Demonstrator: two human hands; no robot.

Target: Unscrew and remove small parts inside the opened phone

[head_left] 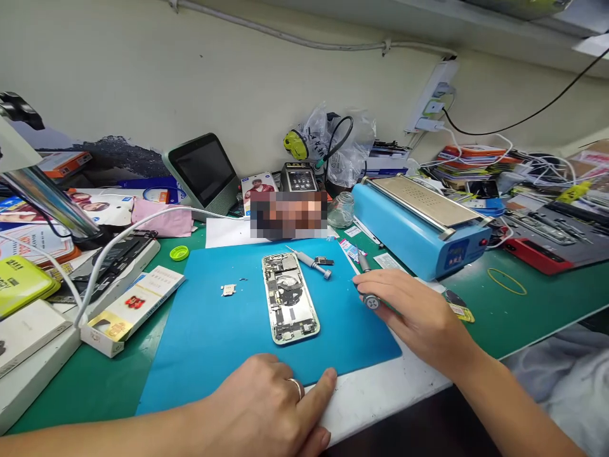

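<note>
An opened phone (288, 297) lies face down on a blue work mat (214, 330), its inner boards and parts exposed. My left hand (266, 406) rests on the mat's near edge, fingers curled under, a ring on one finger. My right hand (409, 311) lies at the mat's right edge, fingers closed over a screwdriver (370, 299) whose grey end pokes out towards the phone. A second small screwdriver (311, 262) lies above the phone, beside a small dark part (324, 261). A tiny metal bracket (228, 290) and loose screws sit left of the phone.
A blue heating-plate machine (423, 222) stands right of the mat. A small glass jar (341, 211), a tablet-like screen (204, 171) and a meter (299, 179) stand behind. Boxes (128, 311), a white cable and a lamp arm (42, 197) crowd the left. A yellow rubber band (507, 281) lies on the green table.
</note>
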